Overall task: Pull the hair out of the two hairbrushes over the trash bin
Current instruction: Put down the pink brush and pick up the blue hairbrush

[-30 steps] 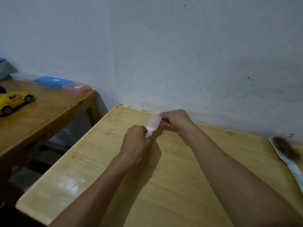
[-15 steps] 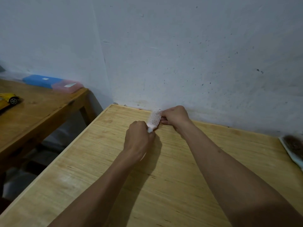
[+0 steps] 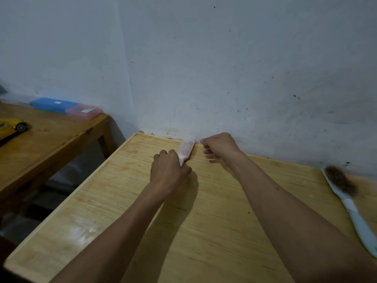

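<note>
A small white hairbrush [image 3: 186,149] with pale pink bristles is held low over the far edge of the light wooden table [image 3: 204,231], close to the wall. My left hand [image 3: 168,170] is closed around its handle. My right hand [image 3: 219,147] hovers just right of the brush head, apart from it, with its fingers curled in; I cannot make out any hair pinched in them. A second, light blue hairbrush [image 3: 356,216] lies at the table's right edge, its head matted with brown hair [image 3: 339,181]. No trash bin is in view.
A darker wooden table [image 3: 51,148] stands to the left across a gap, carrying a yellow toy car [image 3: 12,127], a blue box [image 3: 51,104] and a pink box [image 3: 84,111]. A scuffed white wall [image 3: 244,78] rises directly behind both tables.
My right hand has come off the white brush's head and drawn a little to the right. My left hand still holds the handle in about the same place.
</note>
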`<state>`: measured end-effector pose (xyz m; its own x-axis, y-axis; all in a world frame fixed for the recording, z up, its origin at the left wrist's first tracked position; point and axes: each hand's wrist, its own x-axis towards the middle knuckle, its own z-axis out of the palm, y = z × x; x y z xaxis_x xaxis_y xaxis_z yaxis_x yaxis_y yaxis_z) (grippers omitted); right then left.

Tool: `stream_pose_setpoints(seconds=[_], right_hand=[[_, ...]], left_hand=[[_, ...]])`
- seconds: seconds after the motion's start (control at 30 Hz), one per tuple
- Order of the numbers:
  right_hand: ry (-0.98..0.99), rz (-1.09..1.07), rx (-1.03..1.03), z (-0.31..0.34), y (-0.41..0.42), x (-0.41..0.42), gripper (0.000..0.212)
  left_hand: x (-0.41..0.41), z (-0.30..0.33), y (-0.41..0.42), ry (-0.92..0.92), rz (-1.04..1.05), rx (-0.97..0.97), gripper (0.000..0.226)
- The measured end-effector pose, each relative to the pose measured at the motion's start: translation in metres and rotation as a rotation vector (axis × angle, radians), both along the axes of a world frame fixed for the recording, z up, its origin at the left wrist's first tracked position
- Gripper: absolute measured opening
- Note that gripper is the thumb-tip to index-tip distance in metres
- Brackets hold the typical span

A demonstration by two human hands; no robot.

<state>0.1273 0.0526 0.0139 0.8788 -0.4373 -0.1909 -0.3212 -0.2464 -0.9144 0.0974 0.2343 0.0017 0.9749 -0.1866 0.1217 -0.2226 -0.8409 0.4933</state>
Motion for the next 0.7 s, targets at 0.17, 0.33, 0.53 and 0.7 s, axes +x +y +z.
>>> stream_pose_setpoints(seconds=[0.17, 0.33, 0.53, 0.7], right_hand=[[-0.041, 0.017, -0.083, 0.024, -0.021, -0.042, 0.025], [-0.084, -0.008, -0.164, 0.043, -0.052, -0.099, 0.022], [-0.053, -0.117, -0.26, 0.048, -0.113, -0.17, 0.025], [-0.037, -0.236, -0.318, 0.043, -0.169, -0.218, 0.04]], left_hand=[[-0.033, 0.021, -0.015, -0.058, -0.036, 0.079, 0.058], [-0.066, 0.032, -0.052, -0.02, -0.14, -0.011, 0.053], [-0.112, 0.029, -0.119, 0.078, -0.309, -0.011, 0.056], [-0.147, 0.023, -0.177, 0.134, -0.428, -0.036, 0.05]])
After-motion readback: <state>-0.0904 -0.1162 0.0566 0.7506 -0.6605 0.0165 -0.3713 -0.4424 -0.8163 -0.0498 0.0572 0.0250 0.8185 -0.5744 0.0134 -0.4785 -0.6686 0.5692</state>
